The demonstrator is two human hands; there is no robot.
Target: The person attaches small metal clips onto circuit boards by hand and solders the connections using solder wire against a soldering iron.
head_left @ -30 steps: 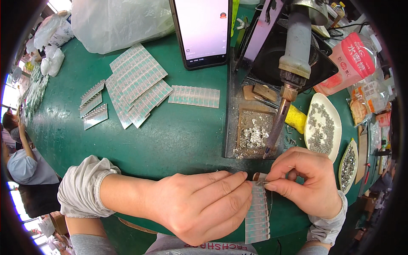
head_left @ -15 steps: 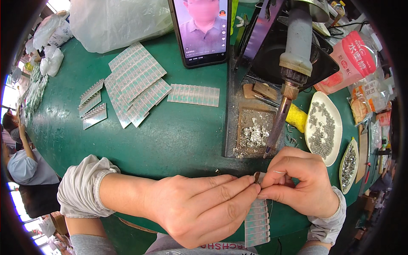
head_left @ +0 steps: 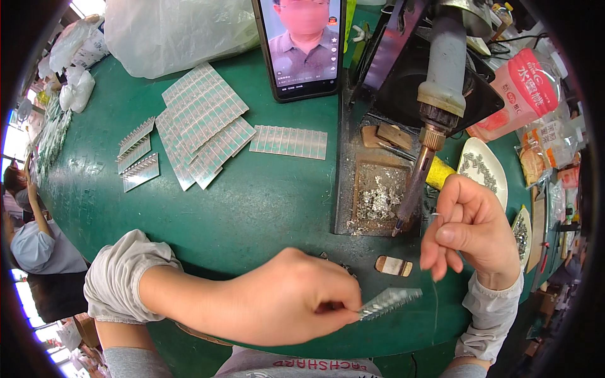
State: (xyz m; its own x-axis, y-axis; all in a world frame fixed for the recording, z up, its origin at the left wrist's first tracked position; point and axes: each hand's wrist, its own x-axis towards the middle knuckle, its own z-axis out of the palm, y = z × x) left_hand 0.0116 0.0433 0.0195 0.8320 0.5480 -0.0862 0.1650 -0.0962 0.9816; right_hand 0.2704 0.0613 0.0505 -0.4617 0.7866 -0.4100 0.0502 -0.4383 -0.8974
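The green desk [head_left: 252, 217] carries a mounted soldering iron [head_left: 442, 82]. The left hand [head_left: 302, 297] pinches one end of a tilted circuit-board strip [head_left: 392, 302] near the desk's front edge; the right hand [head_left: 472, 236], set apart from the left, holds a thin, hanging wire [head_left: 435, 305].

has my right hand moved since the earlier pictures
Yes: the right hand has moved up the picture and rightward, judged against the mounted soldering iron, and now hides part of the pale dish of small grey pieces.
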